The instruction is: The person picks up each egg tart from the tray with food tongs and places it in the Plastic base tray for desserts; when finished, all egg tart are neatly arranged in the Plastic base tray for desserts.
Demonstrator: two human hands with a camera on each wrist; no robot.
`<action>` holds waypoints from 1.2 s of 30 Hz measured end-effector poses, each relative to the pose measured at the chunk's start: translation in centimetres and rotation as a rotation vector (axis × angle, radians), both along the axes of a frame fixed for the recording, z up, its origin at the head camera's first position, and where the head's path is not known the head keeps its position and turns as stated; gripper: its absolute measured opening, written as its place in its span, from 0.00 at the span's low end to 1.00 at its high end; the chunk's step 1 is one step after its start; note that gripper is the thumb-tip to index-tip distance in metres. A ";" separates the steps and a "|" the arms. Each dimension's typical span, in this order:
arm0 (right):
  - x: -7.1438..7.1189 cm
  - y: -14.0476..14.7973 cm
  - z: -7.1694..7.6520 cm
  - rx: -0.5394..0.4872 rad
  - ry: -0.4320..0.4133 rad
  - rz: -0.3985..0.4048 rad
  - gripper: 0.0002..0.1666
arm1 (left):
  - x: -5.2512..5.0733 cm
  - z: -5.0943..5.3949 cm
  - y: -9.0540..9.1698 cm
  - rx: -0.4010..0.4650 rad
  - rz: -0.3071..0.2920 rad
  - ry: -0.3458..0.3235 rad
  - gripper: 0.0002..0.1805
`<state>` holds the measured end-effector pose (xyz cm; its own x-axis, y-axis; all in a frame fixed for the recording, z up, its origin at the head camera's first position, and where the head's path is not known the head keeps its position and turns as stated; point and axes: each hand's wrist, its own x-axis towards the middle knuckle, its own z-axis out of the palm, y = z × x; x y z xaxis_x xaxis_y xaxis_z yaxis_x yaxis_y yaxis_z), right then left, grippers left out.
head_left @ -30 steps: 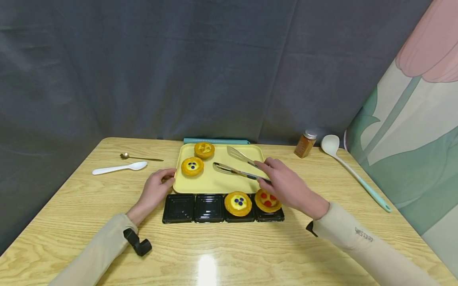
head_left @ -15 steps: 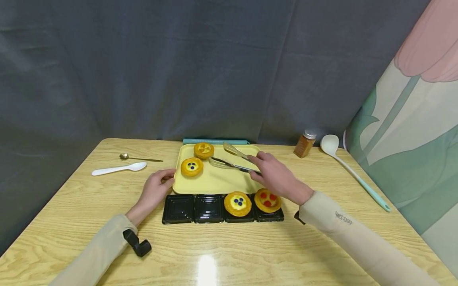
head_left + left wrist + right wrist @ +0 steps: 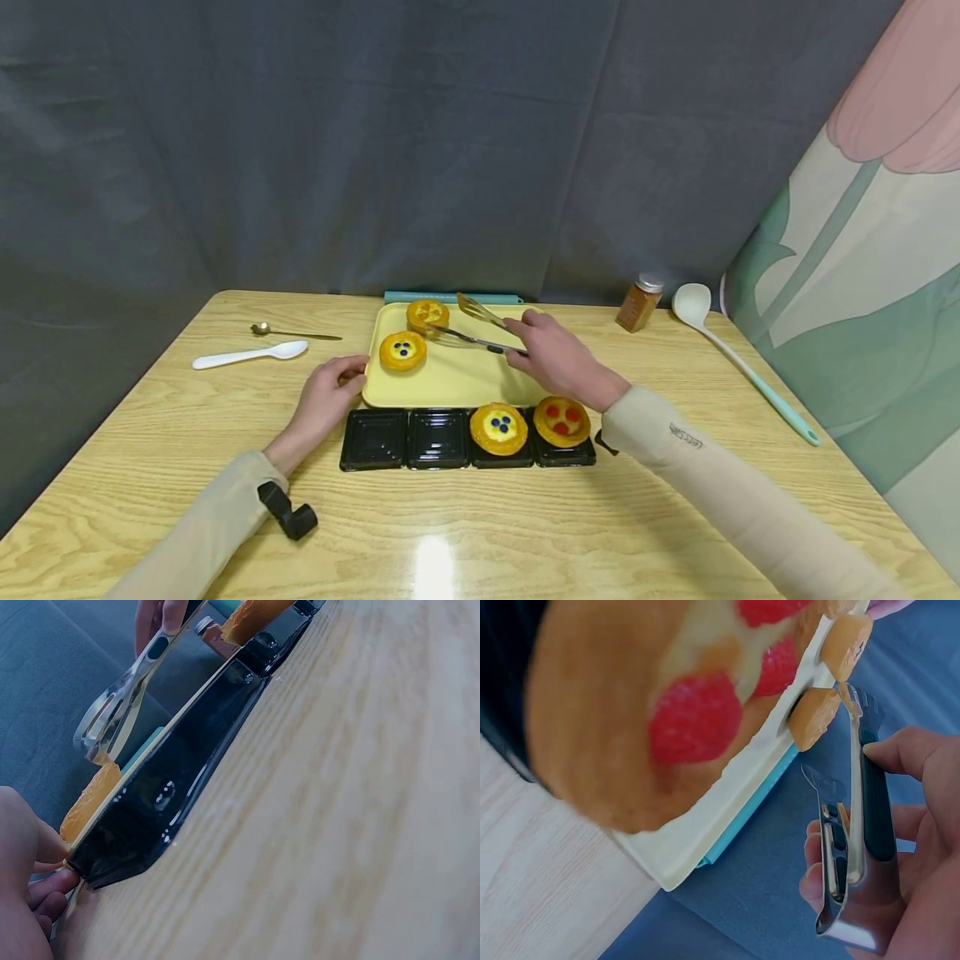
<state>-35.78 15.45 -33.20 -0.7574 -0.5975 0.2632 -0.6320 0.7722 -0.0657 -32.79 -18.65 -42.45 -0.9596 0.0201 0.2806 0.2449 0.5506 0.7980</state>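
My right hand (image 3: 555, 354) grips metal tongs (image 3: 468, 339) with dark handle pads. The tongs' arms stand apart above the yellow tray (image 3: 465, 379); one tip overlaps the right side of the orange-topped tart (image 3: 428, 313) at the tray's back left. Whether it touches I cannot tell. A blueberry tart (image 3: 402, 351) sits just in front of that one. My left hand (image 3: 330, 396) pinches the tray's left rim; some of its fingers are hidden. A black tray of square compartments (image 3: 377, 437) lies in front. Its right compartments hold a blueberry tart (image 3: 498, 428) and a red-berry tart (image 3: 562, 421).
A white spoon (image 3: 251, 354) and a thin metal spoon (image 3: 296, 332) lie to the left. Behind the yellow tray is a teal bar-shaped object (image 3: 450, 297). At the right stand a spice jar (image 3: 640, 302) and, lying down, a long ladle (image 3: 742, 358). A dark curtain (image 3: 375, 150) hangs behind.
My right hand has moved left and slightly away from me with the tongs, bringing their tips to the orange-topped tart. The left hand and the tarts have stayed put.
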 end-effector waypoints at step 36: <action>-3.1 -3.6 -0.3 0.042 -0.102 -0.046 0.28 | 0.0 0.0 0.3 0.009 0.004 0.007 0.19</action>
<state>-38.88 11.88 -33.47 -0.8061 -0.5700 0.1587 -0.5872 0.8039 -0.0950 -32.79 -18.31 -42.45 -0.9578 0.0136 0.2871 0.2479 0.5447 0.8012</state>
